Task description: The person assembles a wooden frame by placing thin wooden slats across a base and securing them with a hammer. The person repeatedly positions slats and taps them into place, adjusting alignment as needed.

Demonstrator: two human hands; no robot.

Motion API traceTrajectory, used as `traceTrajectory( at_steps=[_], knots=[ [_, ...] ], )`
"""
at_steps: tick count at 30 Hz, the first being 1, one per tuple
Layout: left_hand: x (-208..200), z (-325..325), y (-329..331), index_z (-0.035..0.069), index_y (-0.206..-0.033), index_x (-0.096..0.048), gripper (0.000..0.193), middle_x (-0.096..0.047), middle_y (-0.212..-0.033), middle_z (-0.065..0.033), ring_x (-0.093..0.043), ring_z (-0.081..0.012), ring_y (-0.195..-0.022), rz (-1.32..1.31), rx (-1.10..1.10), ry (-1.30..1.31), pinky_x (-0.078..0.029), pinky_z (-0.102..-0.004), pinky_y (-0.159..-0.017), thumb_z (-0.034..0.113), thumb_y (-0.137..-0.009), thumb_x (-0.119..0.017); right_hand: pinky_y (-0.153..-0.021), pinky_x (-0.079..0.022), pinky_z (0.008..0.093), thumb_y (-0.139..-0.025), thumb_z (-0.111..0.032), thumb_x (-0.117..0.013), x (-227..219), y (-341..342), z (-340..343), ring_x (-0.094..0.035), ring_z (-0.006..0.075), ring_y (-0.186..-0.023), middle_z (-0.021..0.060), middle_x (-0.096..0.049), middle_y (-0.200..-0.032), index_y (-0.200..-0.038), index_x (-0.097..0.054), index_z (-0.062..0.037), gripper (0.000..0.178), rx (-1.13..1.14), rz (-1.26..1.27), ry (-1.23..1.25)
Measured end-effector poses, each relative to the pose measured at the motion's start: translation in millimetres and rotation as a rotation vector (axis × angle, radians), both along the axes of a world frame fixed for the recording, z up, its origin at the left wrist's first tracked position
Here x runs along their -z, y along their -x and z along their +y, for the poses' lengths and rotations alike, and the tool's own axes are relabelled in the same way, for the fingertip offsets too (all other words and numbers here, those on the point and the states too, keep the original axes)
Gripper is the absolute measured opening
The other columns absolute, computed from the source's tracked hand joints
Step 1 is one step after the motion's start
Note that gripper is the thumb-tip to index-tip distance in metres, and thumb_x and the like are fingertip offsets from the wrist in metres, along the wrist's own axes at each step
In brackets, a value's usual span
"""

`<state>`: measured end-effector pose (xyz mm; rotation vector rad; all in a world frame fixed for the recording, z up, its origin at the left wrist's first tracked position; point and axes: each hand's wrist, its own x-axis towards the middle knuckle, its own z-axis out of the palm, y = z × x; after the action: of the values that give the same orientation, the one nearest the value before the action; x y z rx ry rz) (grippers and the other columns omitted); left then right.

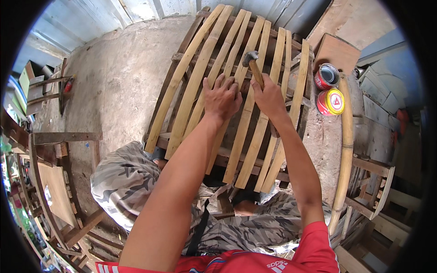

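Observation:
Several light bamboo slats lie lengthwise, side by side with gaps, over a dark wooden frame in front of me. In my right hand is a hammer, gripped by its wooden handle. Its metal head is raised above the slats, just beyond my left hand. My left hand rests on the middle slats, its fingers curled downward and close together. The fingertips are hidden, so anything pinched between them does not show.
Two red paint cans, an open one and one with a yellow lid, stand right of the frame. A long bamboo pole lies beside them near a brown board. Wooden furniture stands at left on the concrete floor.

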<state>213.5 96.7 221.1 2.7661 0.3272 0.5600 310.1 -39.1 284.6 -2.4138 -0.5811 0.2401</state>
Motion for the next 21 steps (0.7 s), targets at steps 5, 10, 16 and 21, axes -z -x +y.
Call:
traceTrajectory(
  at_steps=[5,10,16,21],
  knots=[
    [1.4,5.4,3.2,0.015,-0.111,-0.071,0.029,-0.065,-0.134,0.0007,-0.053,-0.0276,-0.134,-0.027,-0.01,0.014,-0.027,-0.0715,-0.111,0.031,-0.089,-0.064,-0.068,-0.052,0.0463,-0.101,-0.033,-0.062,-36.8,11.3,20.9,-0.067,0.0475,-0.08,0.0263,-0.067,-0.082,-0.117,-0.063,-0.0021,0.035,0.019,-0.106,-0.251],
    [-3.0,2.8,4.9,0.016,-0.115,-0.07,0.031,-0.064,-0.137,0.0008,-0.051,-0.028,-0.137,-0.037,0.013,0.058,-0.024,-0.0699,-0.114,0.031,-0.09,-0.064,-0.065,-0.051,0.0444,-0.102,-0.033,-0.06,-13.7,6.3,12.3,-0.068,0.0438,-0.075,0.0243,-0.067,-0.081,-0.116,-0.063,-0.0021,0.034,-0.021,-0.106,0.049],
    [0.9,8.0,12.6,0.016,-0.12,-0.069,0.034,-0.063,-0.139,0.0003,-0.048,-0.0284,-0.14,-0.043,-0.005,0.075,-0.021,-0.069,-0.116,0.033,-0.091,-0.064,-0.073,-0.052,0.0557,-0.101,-0.029,-0.059,-66.9,27.7,27.8,-0.067,0.0509,-0.085,0.03,-0.068,-0.083,-0.116,-0.06,-0.0011,0.032,0.05,-0.106,-0.233],
    [-3.2,-0.5,9.1,0.017,-0.121,-0.069,0.034,-0.062,-0.142,0.0005,-0.046,-0.0278,-0.142,-0.022,0.014,0.061,-0.019,-0.0696,-0.116,0.033,-0.091,-0.063,-0.073,-0.052,0.0523,-0.102,-0.033,-0.058,-15.9,17.9,12.1,-0.068,0.0482,-0.084,0.0276,-0.069,-0.083,-0.118,-0.06,-0.0018,0.035,0.042,-0.154,-0.023]
  ],
)
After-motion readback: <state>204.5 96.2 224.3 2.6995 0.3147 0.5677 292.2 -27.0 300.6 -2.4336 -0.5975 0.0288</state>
